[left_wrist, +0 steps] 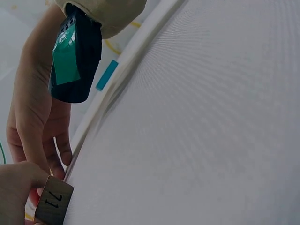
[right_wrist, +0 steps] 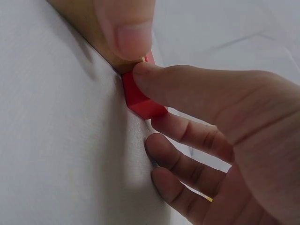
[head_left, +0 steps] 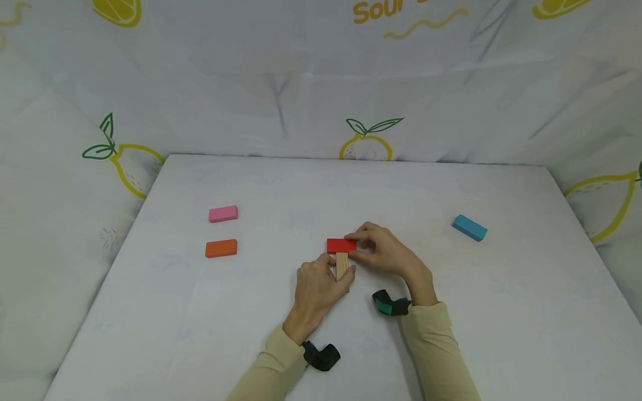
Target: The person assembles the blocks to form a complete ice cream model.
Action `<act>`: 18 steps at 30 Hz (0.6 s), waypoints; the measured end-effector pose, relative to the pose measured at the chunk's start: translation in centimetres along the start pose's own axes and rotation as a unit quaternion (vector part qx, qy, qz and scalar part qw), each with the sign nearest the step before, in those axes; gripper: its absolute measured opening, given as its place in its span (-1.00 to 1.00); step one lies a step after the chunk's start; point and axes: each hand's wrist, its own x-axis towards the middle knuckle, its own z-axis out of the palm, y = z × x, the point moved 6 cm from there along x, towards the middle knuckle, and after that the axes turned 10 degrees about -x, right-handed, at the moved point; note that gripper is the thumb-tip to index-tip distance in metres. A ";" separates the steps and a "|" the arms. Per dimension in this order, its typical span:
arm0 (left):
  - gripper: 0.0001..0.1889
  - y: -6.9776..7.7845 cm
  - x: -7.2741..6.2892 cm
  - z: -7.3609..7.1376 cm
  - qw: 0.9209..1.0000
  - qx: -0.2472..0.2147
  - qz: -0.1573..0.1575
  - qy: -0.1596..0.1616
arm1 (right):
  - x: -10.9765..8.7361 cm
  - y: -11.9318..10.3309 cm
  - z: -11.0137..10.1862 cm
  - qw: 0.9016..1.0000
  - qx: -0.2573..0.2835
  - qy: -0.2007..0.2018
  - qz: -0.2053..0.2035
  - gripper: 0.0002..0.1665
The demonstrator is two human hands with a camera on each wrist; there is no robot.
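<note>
A red block (head_left: 338,245) lies crosswise at the far end of a plain wooden block (head_left: 342,265), and the two touch in a T shape. My left hand (head_left: 318,284) grips the wooden block by its sides between thumb and fingers. In the left wrist view the end of that wooden block (left_wrist: 54,201) carries the number 71. My right hand (head_left: 383,250) pinches the right end of the red block between thumb and forefinger. The right wrist view shows the red block (right_wrist: 143,103) beneath the right thumb, the other fingers loosely bent.
On the left of the white table (head_left: 225,323) lie a pink block (head_left: 223,214) and, nearer, an orange block (head_left: 221,248). A blue block (head_left: 470,228) lies angled at the right. A lemon-printed cloth (head_left: 225,100) hangs behind the table.
</note>
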 end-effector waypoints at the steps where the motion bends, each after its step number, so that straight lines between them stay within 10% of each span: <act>1: -0.71 0.0 0.1 -0.1 1.000 -0.005 -0.002 -0.003 | 0.0 0.0 0.0 1.000 0.000 0.000 0.000 -0.58; 10: -0.88 -1.1 2.0 -2.0 0.996 -0.007 0.086 0.023 | 0.1 0.1 -0.1 1.000 -0.008 -0.002 -0.003 -0.59; 18: -0.66 -2.4 3.0 -2.1 0.993 -0.027 0.110 -0.039 | 0.2 0.2 0.1 1.000 -0.006 -0.015 0.006 -0.57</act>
